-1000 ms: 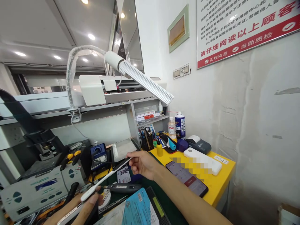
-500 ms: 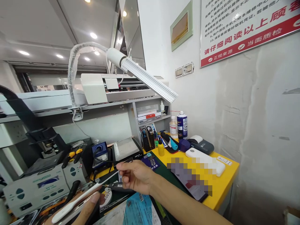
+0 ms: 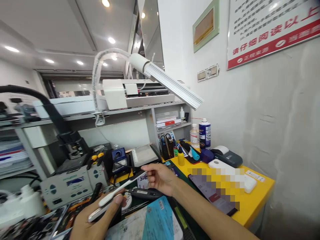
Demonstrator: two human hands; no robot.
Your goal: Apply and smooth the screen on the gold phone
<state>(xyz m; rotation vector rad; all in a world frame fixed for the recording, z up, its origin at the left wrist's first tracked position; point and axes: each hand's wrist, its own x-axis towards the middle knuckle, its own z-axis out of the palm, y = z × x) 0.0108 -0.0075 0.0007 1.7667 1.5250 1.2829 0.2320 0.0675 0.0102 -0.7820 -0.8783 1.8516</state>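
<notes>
My left hand [image 3: 100, 213] is closed around a slim silver-edged device [image 3: 100, 210], phone-like and seen nearly edge-on, with the thumb along its near side. Above it a thin panel with a white edge [image 3: 116, 193] slants up and away; whether the two are joined cannot be made out. At the panel's far, dark end, my right hand [image 3: 161, 178] pinches with thumb and forefinger, the other fingers curled. Under the hands lie a dark pen-like tool [image 3: 145, 193] and a blue-and-white printed packet [image 3: 155, 220].
On the left stands a grey control unit [image 3: 72, 185] with pliers on top. Loose parts [image 3: 32, 223] fill the lower left. A phone [image 3: 212, 193], a white box [image 3: 232, 173], a yellow bottle [image 3: 181, 158] and a spray can [image 3: 205, 135] are on the yellow table. A lamp [image 3: 172, 85] hangs above.
The view has turned left, so the bench and both hands appear farther right. My left hand has risen a little in the picture. Both hands keep their hold.
</notes>
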